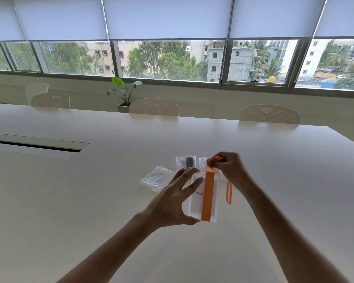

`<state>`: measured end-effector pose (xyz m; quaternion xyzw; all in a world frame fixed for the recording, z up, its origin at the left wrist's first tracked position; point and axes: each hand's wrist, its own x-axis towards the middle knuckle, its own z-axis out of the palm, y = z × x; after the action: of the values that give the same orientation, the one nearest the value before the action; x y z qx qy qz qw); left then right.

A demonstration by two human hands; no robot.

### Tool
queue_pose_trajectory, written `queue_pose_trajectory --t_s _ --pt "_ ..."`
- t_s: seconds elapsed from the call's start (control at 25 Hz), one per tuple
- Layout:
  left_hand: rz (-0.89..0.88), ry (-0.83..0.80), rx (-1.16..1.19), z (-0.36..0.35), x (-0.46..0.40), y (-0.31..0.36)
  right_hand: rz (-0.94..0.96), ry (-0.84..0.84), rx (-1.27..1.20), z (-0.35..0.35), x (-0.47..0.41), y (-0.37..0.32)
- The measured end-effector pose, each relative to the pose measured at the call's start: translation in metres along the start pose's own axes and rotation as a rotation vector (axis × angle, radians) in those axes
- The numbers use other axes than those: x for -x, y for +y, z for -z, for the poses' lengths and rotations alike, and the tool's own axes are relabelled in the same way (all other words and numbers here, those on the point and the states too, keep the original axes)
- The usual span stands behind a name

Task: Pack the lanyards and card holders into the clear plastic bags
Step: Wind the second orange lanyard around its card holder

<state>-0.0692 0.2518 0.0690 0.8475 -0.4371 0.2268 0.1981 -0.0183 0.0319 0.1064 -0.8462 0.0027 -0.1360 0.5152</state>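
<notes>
Above the white table (pixel 90 190), the left hand (pixel 172 203) steadied the card holder (pixel 196 201) with straight fingers while the right hand (pixel 227 168) pinched the orange lanyard (pixel 207 193) across it; keeping wraps flat and snug would ease bagging.

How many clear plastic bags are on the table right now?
3: an empty clear plastic bag lying left, one holding a black item behind the left hand, one partly hidden behind the right hand.

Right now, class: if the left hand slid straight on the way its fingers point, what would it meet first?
The left hand points up and right, so it would probably first meet the small bag holding something dark; depth is unclear.
</notes>
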Motion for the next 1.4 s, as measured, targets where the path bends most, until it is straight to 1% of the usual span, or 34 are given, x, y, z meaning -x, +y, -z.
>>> queue_pose_trajectory --t_s 0.16,0.24,0.32,0.44,0.6,0.76,0.88,1.0,1.08,1.24,1.32,1.4 --pt "0.078 0.063 -0.047 0.002 -0.007 -0.001 -0.258 -0.194 -0.298 -0.03 0.026 0.032" --pt "0.173 0.077 -0.07 0.003 -0.012 -0.005 -0.343 -0.258 -0.365 -0.049 0.047 0.043" --pt "0.292 0.034 -0.082 0.003 -0.015 -0.01 -0.415 -0.28 -0.423 -0.061 0.066 0.048" --pt "0.392 0.008 -0.104 -0.005 -0.017 -0.02 -0.39 -0.294 -0.478 -0.072 0.085 0.05" --pt "0.424 0.032 -0.163 -0.013 -0.019 -0.031 -0.295 -0.229 -0.576 -0.079 0.101 0.048" --pt "0.445 0.025 -0.216 -0.017 -0.016 -0.037 -0.166 -0.256 -0.446 -0.089 0.112 0.042" --pt "0.464 -0.024 -0.246 -0.022 -0.009 -0.038 -0.131 -0.295 -0.311 -0.092 0.114 0.039" --pt "0.437 -0.084 -0.284 -0.028 -0.001 -0.034 -0.069 -0.322 -0.164 -0.088 0.113 0.032" --pt "0.41 -0.117 -0.288 -0.033 0.004 -0.03 -0.025 -0.277 -0.077 -0.082 0.108 0.024" --pt "0.363 -0.191 -0.27 -0.042 0.012 -0.019 0.022 -0.081 0.099 -0.067 0.092 0.016" --pt "0.342 -0.189 -0.239 -0.045 0.015 -0.016 0.055 -0.034 0.195 -0.065 0.09 0.018" --pt "0.318 -0.18 -0.215 -0.045 0.016 -0.015 0.068 -0.007 0.225 -0.065 0.089 0.022"
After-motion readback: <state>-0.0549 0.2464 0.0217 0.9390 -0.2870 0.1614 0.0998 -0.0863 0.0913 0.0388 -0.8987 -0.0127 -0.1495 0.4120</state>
